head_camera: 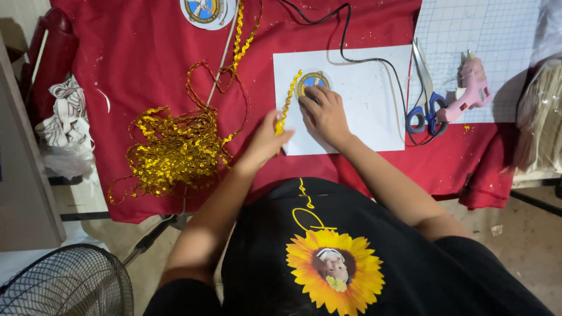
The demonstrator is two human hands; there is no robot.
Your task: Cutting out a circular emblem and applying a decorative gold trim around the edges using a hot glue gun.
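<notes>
A small round badge with a gold rim lies on a white sheet of paper on the red cloth. My right hand presses its fingertips on the badge. My left hand pinches a strand of gold zigzag trim that runs up to the badge's left edge. A tangled heap of the same gold trim lies to the left on the red cloth.
Blue-handled scissors and a pink glue gun lie at the right on a gridded cutting mat, with a black cord looping over the paper. Another round badge sits at the top. A fan stands lower left.
</notes>
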